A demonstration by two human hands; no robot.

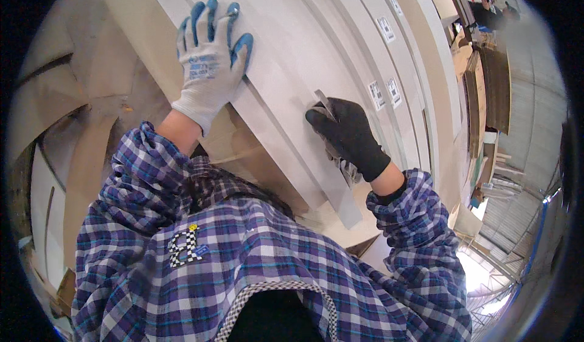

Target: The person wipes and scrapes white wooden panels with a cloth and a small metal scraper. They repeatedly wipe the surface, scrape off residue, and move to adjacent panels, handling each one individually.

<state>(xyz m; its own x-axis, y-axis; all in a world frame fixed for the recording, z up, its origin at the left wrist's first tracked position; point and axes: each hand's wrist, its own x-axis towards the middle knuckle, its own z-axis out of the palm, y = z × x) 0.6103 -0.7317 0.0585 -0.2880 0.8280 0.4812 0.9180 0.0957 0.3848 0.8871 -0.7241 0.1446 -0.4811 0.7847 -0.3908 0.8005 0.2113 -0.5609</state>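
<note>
My left hand (211, 61), in a white knit glove with blue-coated fingertips, rests palm down on a long white board (278, 64). Its fingers are spread and grip nothing. A black glove covers my right hand (349, 132), which is curled over the same board closer to my body. A thin, flat grey strip (325, 102) sticks out between its thumb and fingers; the rest of the strip is hidden in the fist, so its exact kind is unclear. Some crumpled clear plastic (350, 171) shows beneath the wrist. The board has a long stepped edge on my side.
More long white boards (365, 32) lie alongside to the right, several bearing printed labels (377, 95). Cardboard sheets (105, 64) cover the left side. Stacked brown cardboard (495, 89) stands farther right, beside a concrete floor (538, 86). A dark, blurred figure (488, 16) is at upper right.
</note>
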